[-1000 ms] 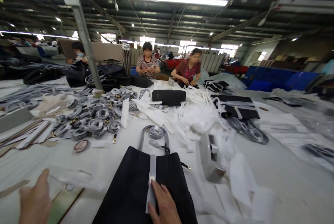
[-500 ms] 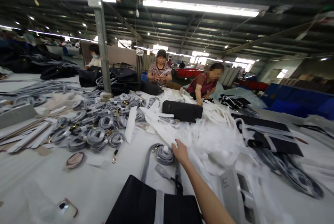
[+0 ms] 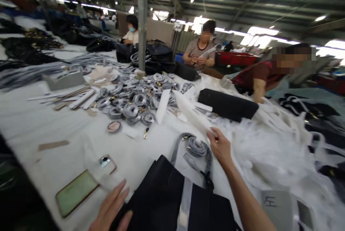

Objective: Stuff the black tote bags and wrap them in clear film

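Observation:
A black handbag [image 3: 161,195] with a pale wrapped strip down its middle lies before me at the bottom. My left hand [image 3: 111,206] is at its left edge, fingers stretched and thumb apart. Further up the table, my right hand [image 3: 221,148] pinches the near end of a long white sheet [image 3: 192,114]. Between that hand and the bag lie the bag's grey wrapped handle [image 3: 176,148], a coiled grey strap [image 3: 197,146] and a grey tag [image 3: 191,161].
Coiled straps [image 3: 132,110] pile up mid-table. A green phone [image 3: 77,193], a second phone-like object [image 3: 107,162] and a round pink item [image 3: 114,126] lie left. White wrapping [image 3: 258,155] heaps right, near a black case [image 3: 228,104]. Co-workers are across the table.
My view has swung left and down. My left hand has come into view beside the bag. The right hand is still at the white sheet's near end.

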Tool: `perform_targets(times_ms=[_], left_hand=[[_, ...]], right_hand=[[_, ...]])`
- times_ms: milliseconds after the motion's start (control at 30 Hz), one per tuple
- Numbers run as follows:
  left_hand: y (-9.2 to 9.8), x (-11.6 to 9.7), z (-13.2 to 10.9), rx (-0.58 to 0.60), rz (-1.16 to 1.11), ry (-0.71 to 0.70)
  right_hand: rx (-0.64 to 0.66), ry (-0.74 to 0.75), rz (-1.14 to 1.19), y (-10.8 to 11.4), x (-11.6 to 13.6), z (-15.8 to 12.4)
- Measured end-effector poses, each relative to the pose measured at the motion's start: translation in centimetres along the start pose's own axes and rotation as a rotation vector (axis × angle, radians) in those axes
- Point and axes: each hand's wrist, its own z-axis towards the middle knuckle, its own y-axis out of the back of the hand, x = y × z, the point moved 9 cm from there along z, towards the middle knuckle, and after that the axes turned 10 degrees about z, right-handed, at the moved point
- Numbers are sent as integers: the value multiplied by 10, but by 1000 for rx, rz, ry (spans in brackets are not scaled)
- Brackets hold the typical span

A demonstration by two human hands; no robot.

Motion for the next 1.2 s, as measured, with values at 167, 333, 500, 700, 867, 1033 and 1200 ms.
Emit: perform_targets(times_ms=[167, 333, 500, 700, 867, 1033, 1200], left_hand=[[102, 25, 61, -184, 82, 97], [47, 22, 46, 545, -53, -33], [25, 100, 5, 486, -375, 565], [7, 103, -1, 252, -1193, 903], [-30, 61, 16, 314, -1552, 852], [-53, 49, 25, 494, -1352, 684], [-67, 44, 13, 739, -975, 585]], right_hand=[[543, 736, 133, -11, 166, -90], [600, 930, 142, -39, 239, -154], [447, 858, 40, -91, 227, -182], [673, 865, -92, -138, 214, -233], [530, 961, 93, -115, 219, -246], [504, 968, 158, -108, 213, -249], [518, 926, 194, -110, 210, -246]])
